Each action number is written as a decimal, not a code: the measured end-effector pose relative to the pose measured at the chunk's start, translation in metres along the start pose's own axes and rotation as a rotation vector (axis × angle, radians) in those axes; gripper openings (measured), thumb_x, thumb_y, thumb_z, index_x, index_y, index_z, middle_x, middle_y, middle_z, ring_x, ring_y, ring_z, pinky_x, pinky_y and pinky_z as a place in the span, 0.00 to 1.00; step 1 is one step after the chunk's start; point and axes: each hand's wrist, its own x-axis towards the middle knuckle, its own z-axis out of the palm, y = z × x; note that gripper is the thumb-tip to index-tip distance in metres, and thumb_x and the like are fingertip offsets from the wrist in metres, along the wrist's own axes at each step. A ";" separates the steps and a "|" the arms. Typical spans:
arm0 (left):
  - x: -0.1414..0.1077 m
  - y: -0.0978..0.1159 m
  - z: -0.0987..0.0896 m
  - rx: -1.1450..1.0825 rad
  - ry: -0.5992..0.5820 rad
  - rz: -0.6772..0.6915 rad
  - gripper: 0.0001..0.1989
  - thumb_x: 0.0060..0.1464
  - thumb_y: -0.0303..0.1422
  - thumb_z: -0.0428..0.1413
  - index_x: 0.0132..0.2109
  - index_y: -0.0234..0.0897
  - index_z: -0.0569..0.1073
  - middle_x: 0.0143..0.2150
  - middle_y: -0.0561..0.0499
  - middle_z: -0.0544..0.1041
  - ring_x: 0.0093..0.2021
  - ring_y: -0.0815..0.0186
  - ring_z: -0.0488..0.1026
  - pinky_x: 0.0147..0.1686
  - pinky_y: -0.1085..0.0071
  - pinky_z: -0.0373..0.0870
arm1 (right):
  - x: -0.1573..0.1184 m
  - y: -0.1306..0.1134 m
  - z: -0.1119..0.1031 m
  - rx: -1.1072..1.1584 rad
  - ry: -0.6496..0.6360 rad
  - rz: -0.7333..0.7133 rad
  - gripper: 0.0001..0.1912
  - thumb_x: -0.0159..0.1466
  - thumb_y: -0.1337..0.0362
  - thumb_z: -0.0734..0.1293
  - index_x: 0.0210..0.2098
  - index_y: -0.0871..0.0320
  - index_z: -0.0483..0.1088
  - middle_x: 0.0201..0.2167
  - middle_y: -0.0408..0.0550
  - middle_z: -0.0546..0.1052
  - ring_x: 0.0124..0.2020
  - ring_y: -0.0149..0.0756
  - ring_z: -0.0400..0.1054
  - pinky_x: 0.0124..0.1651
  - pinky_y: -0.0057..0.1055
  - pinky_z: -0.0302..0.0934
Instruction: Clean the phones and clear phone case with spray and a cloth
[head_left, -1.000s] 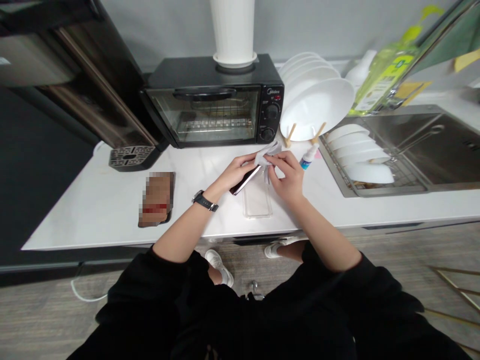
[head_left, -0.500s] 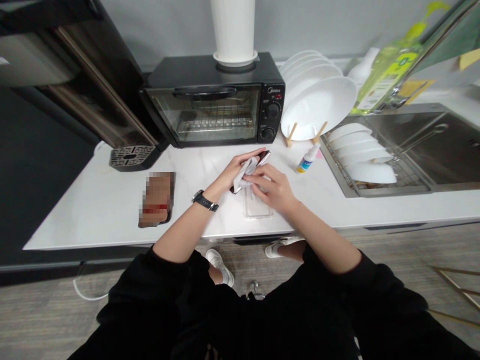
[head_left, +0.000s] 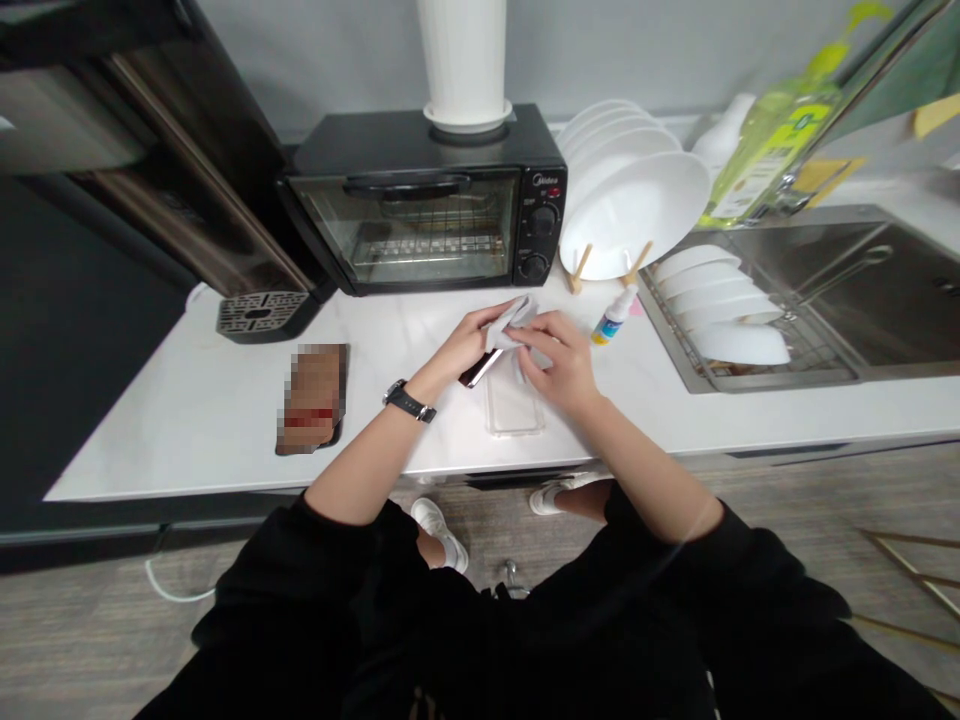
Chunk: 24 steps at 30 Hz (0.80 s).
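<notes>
My left hand [head_left: 466, 342], with a black watch at its wrist, grips a dark phone [head_left: 480, 370] held tilted above the counter. A pale grey cloth [head_left: 514, 322] covers the phone's upper end. The fingers of my right hand [head_left: 561, 365] pinch the cloth against the phone. Beneath my hands a clear phone case [head_left: 515, 415] lies on the white counter. A small spray bottle [head_left: 613, 315] with a blue and yellow label stands to the right of my right hand.
Another phone [head_left: 311, 400] lies at the left. Behind are a black toaster oven [head_left: 427, 230] bearing a white pot [head_left: 465, 65], and racked white plates [head_left: 637, 215]. At the right, bowls [head_left: 739, 345] sit by the sink [head_left: 892, 290], with a green soap bottle [head_left: 780, 150] behind.
The cloth and my right fingers have moved up to the phone's far end. More of its near end shows now. My left hand has barely moved.
</notes>
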 end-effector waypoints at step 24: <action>0.001 -0.002 0.001 0.032 0.008 -0.025 0.26 0.59 0.43 0.63 0.61 0.37 0.81 0.64 0.44 0.80 0.65 0.48 0.76 0.69 0.52 0.66 | 0.003 0.007 -0.006 -0.133 0.155 0.195 0.14 0.71 0.66 0.66 0.51 0.50 0.81 0.41 0.50 0.77 0.45 0.45 0.73 0.48 0.46 0.71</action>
